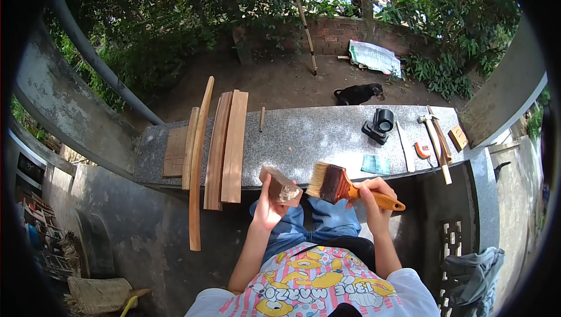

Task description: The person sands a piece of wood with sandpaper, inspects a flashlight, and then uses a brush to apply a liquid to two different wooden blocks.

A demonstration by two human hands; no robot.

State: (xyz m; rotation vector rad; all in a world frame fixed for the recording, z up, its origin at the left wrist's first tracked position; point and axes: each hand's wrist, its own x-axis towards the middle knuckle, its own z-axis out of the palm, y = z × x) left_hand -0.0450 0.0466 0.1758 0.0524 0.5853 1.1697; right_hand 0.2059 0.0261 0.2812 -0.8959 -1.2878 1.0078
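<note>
My left hand (269, 207) grips a brown wooden block (279, 185) that has a pale, rough patch on its near end. In my right hand (375, 195) is a wide paintbrush (345, 185), held by its orange-brown wooden handle. Its light bristles point left toward the block, with a small gap between them. Both hands are above my lap, just in front of the near edge of a speckled stone counter (304, 136).
Several wooden boards (225, 147) lie on the counter's left, some overhanging its front edge. On the right are a black lamp-like device (380, 125), a blue cloth (376, 164), a tape measure (422, 150), a hammer (437, 144) and a small wood block (458, 138). A black dog (357, 94) is beyond.
</note>
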